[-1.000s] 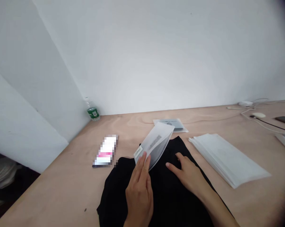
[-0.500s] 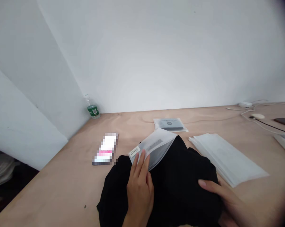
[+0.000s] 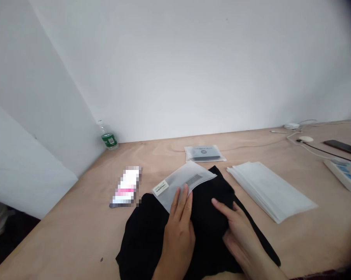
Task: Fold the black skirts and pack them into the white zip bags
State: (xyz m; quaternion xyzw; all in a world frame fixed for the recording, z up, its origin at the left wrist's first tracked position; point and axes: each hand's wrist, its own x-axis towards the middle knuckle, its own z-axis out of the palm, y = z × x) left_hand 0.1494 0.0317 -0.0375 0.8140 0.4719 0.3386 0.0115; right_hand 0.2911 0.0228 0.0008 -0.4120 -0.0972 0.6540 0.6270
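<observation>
A black cloth garment (image 3: 160,237) lies bunched on the plywood table (image 3: 76,217). A frosted plastic bag (image 3: 182,186) with a white label and a barcode rests on its far side, partly over the cloth. My left hand (image 3: 179,229) has its fingers on the bag's near edge, and its thumb is hidden. My right hand (image 3: 239,233) presses flat on the black cloth, fingers apart, just right of my left hand. The part of the bag under the cloth and my left hand cannot be seen.
A stack of white frosted bags (image 3: 268,190) lies to the right. A sealed bag with a dark item (image 3: 204,153) sits behind. To the left are a pixelated flat object (image 3: 125,186) and a green-labelled water bottle (image 3: 108,136). A phone (image 3: 343,147) and power strip (image 3: 343,173) are far right.
My right hand has moved left from the cloth's right edge onto its middle. The frosted bag now lies flatter on the cloth, and the view has shifted slightly.
</observation>
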